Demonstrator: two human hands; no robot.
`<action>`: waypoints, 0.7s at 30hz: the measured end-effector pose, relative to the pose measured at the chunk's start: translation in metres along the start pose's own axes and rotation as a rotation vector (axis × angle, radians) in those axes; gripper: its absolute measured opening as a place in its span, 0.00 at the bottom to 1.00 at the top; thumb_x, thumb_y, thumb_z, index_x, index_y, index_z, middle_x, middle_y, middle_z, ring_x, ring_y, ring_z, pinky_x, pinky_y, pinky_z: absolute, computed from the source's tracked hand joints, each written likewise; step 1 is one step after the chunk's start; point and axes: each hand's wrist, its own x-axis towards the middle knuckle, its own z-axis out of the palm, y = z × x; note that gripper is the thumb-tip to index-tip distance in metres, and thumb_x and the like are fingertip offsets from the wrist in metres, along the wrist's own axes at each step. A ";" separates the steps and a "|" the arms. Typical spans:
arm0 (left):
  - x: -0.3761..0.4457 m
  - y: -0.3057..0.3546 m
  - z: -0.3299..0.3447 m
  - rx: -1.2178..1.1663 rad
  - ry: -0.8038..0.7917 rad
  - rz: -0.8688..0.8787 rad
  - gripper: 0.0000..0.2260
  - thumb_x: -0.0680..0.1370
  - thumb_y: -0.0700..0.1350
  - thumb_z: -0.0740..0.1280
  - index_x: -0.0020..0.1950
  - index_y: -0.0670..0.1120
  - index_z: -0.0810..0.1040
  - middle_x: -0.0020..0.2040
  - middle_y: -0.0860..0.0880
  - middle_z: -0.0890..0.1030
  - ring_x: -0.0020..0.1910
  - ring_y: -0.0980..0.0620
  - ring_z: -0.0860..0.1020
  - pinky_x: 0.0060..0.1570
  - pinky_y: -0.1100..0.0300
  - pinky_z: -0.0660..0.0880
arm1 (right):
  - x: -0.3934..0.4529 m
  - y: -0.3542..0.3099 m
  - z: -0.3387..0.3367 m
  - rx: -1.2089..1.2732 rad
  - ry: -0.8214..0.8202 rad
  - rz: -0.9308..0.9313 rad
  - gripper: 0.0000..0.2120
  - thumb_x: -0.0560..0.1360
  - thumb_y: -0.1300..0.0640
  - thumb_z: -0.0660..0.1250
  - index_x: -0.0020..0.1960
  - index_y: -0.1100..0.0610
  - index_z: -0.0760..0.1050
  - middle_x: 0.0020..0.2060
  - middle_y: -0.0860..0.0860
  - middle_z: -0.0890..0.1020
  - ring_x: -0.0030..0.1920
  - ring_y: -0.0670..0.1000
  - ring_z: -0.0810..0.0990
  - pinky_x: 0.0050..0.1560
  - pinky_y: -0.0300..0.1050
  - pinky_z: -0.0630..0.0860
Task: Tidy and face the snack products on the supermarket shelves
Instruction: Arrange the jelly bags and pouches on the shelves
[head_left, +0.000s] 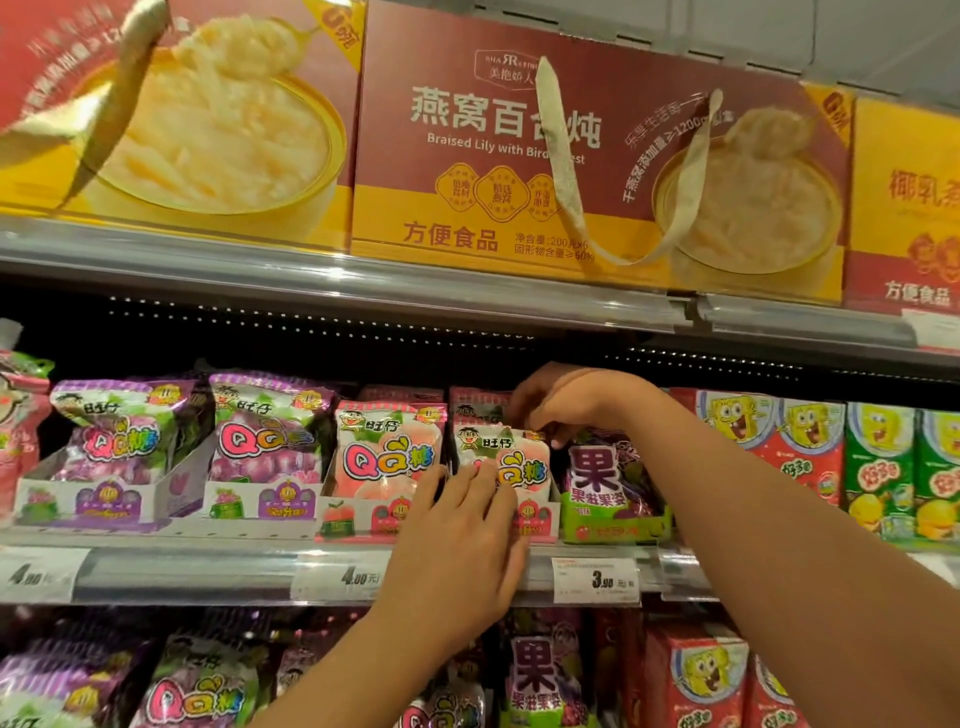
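On the middle shelf, a pink peach QQ candy bag (511, 457) stands in its display tray. My left hand (462, 540) lies flat against the bag's front, fingers straight. My right hand (566, 402) reaches over from the right and pinches the bag's top edge. A second pink QQ bag (387, 452) stands just left of it. Two purple grape QQ bags (124, 431) (270, 431) stand further left in their own trays.
A purple-green fruit jelly bag (608, 483) stands right of the held bag, then cartoon drink cartons (779, 441). Large gift boxes (519, 156) fill the top shelf. Price tags (595, 579) line the shelf rail (208, 571). More candy bags sit on the lower shelf.
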 end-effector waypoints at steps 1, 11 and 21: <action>0.000 0.000 0.001 -0.005 0.007 -0.002 0.21 0.81 0.59 0.57 0.64 0.48 0.77 0.69 0.45 0.77 0.66 0.44 0.76 0.69 0.40 0.68 | 0.003 -0.003 -0.002 -0.063 -0.019 -0.013 0.11 0.80 0.64 0.66 0.60 0.57 0.81 0.54 0.54 0.84 0.47 0.52 0.84 0.38 0.39 0.80; -0.002 -0.001 0.008 -0.028 0.054 -0.010 0.19 0.81 0.58 0.57 0.63 0.48 0.77 0.66 0.46 0.78 0.63 0.45 0.76 0.70 0.41 0.67 | 0.028 -0.004 0.001 -0.283 0.034 -0.071 0.06 0.76 0.52 0.74 0.51 0.52 0.83 0.44 0.46 0.85 0.39 0.46 0.81 0.35 0.37 0.74; 0.002 0.002 0.001 -0.010 -0.072 -0.036 0.27 0.82 0.62 0.49 0.71 0.47 0.72 0.71 0.45 0.74 0.66 0.44 0.74 0.74 0.41 0.58 | 0.028 0.015 0.013 -0.145 0.227 -0.130 0.07 0.76 0.54 0.74 0.54 0.51 0.83 0.44 0.42 0.82 0.39 0.41 0.80 0.26 0.31 0.72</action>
